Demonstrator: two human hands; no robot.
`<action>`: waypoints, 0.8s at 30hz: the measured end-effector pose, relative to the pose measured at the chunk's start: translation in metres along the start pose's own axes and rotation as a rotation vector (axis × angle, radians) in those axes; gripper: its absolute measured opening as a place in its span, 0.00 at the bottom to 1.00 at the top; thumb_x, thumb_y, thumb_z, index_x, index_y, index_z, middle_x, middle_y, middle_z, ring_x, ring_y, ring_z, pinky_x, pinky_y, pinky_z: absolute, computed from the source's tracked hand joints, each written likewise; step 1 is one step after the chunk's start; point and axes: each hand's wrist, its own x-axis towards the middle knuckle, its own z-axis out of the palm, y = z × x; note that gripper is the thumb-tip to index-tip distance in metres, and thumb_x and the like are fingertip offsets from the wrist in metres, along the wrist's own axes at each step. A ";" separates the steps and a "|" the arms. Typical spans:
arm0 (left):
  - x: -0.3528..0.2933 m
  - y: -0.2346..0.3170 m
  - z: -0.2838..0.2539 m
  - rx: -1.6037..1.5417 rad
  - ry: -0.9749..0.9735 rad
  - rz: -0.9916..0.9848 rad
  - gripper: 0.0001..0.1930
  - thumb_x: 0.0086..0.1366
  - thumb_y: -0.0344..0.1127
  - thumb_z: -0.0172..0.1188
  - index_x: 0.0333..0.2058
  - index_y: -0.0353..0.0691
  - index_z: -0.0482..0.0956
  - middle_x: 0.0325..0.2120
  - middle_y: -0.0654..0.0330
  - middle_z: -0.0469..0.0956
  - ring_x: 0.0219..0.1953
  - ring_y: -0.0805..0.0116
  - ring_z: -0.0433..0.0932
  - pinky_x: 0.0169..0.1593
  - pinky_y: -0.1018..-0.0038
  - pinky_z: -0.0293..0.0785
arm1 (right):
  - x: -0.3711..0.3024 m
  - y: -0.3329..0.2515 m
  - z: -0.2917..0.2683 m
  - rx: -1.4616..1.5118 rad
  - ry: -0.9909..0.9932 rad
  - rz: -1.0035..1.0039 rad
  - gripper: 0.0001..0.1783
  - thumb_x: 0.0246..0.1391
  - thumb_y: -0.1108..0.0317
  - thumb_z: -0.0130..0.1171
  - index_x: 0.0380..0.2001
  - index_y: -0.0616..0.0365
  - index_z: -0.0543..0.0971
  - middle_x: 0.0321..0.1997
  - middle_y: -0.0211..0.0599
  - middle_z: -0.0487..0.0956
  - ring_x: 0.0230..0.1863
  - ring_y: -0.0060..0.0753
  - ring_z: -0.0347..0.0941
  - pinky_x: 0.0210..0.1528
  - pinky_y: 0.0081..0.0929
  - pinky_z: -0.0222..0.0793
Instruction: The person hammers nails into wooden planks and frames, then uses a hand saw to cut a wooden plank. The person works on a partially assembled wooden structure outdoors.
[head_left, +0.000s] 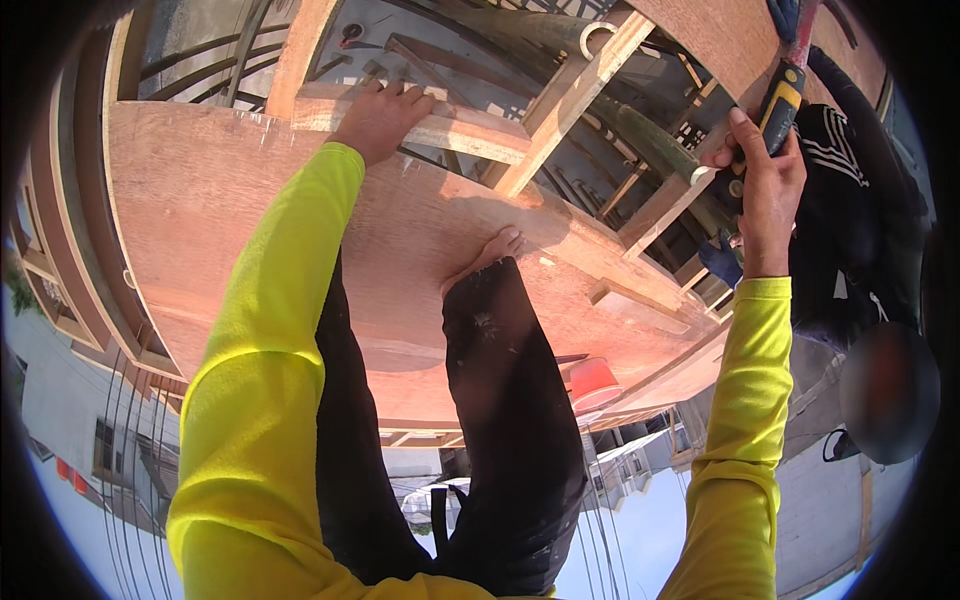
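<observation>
My left hand (378,122) lies on a wooden beam (465,132) of an open frame, its fingers curled over the far edge. On the right, my right hand (768,185) is raised, thumb and fingers closed at the lower end of a hand tool (782,108) with a black-and-yellow grip. A reddish shaft continues upward from the grip; the tool's working end cannot be made out. Beneath me stretches a reddish plywood sheet (230,200), on which my bare foot (490,255) stands.
Openings between the beams show poles and metal bars below. A co-worker in black (860,230) is close on the right, with a blue-gloved hand (720,258) near the frame. A red container (592,382) and a loose wood strip (640,308) are on the plywood.
</observation>
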 end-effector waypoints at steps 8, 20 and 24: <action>0.010 0.004 0.004 -0.006 -0.001 0.031 0.23 0.57 0.24 0.62 0.52 0.46 0.73 0.48 0.61 0.79 0.56 0.59 0.78 0.55 0.61 0.73 | -0.031 0.081 0.051 -0.168 -0.084 0.109 0.23 0.57 0.68 0.66 0.54 0.62 0.73 0.30 0.43 0.81 0.30 0.33 0.79 0.34 0.33 0.78; 0.002 0.002 0.003 -0.022 -0.037 0.066 0.24 0.57 0.22 0.60 0.53 0.47 0.74 0.49 0.60 0.79 0.54 0.58 0.78 0.56 0.61 0.72 | 0.037 0.031 0.026 0.411 0.336 -0.224 0.12 0.62 0.73 0.64 0.44 0.65 0.74 0.26 0.37 0.78 0.25 0.26 0.77 0.33 0.35 0.83; 0.003 0.006 0.012 0.000 -0.039 0.070 0.23 0.59 0.26 0.63 0.54 0.48 0.74 0.49 0.61 0.79 0.54 0.59 0.79 0.57 0.60 0.72 | -0.079 0.056 0.055 -0.213 -0.361 0.578 0.30 0.63 0.63 0.61 0.63 0.56 0.63 0.43 0.46 0.79 0.38 0.34 0.80 0.43 0.37 0.79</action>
